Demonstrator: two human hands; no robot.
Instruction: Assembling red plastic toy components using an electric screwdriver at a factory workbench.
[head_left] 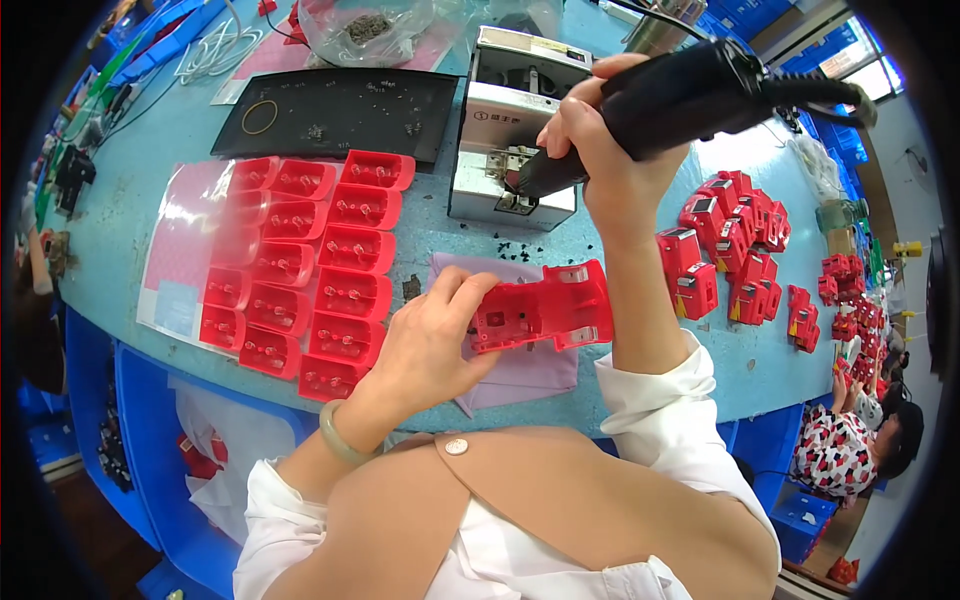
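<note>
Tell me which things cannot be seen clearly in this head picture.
- Tip of the black electric screwdriver: hidden against the grey metal screw feeder box.
- Small dark screws on the table: too small.
- Underside of the red plastic housing: hidden, left hand covers its end.

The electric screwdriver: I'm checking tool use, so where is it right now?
In the head view, the black electric screwdriver is gripped in the right hand, upper centre-right, its tip at the grey screw feeder box, above the red plastic housing.

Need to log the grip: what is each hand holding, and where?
Left hand grips the red shell by its left end. Right hand wraps the black driver around its middle.
</note>
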